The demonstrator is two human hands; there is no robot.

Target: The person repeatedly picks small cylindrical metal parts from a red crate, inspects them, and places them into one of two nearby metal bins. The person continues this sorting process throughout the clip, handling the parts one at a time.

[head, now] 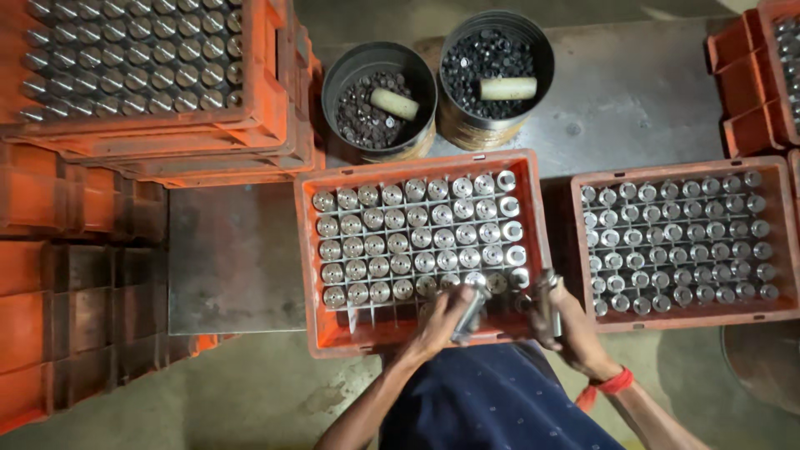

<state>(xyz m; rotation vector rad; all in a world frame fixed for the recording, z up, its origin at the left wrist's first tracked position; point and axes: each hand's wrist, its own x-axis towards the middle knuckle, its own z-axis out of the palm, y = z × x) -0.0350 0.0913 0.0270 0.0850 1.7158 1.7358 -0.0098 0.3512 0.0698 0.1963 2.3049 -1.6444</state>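
Observation:
My left hand (pixel 440 321) grips a shiny metal cylinder (pixel 472 307) over the near edge of the middle orange crate (pixel 310 250). My right hand (pixel 567 321), with a red band at the wrist, holds a second metal cylinder (pixel 547 287) upright at the crate's near right corner. The crate is divided by a grid and holds several rows of upright metal cylinders (pixel 417 237); its nearest row is partly vacant.
A second orange crate (pixel 683 317) of metal cylinders sits to the right. Two dark buckets (pixel 379 96) (pixel 496 75) of small dark parts, each with a pale wooden handle inside, stand behind. Stacked orange crates (pixel 142 125) fill the left side. A grey metal plate (pixel 233 258) lies beside them.

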